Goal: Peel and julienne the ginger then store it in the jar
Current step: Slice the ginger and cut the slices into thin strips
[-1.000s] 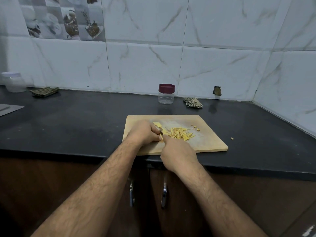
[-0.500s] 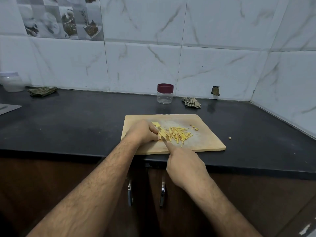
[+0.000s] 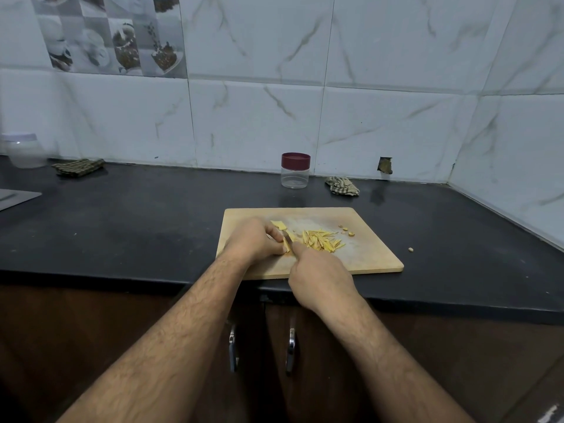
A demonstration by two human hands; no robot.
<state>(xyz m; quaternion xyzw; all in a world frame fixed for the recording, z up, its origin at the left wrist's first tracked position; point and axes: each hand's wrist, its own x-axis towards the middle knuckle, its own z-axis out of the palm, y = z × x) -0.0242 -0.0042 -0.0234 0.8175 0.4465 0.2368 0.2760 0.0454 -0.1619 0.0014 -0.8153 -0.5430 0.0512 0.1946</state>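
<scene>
Two hands on one cutting board [image 3: 360, 257], left hand [image 3: 254, 239] pinching ginger slices [image 3: 287, 244], right hand [image 3: 320, 279] gripping one knife [image 3: 288, 239], one jar [image 3: 295, 170] behind.

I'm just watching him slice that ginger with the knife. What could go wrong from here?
The left hand holds the ginger slices right against the knife held by the right hand, so a slip could nick a finger. One piece already lies off the cutting board, so more strips may scatter. The jar is still capped.

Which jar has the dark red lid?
The small clear jar behind the cutting board has it. The other jar, far left by the wall, has a pale lid.
</scene>
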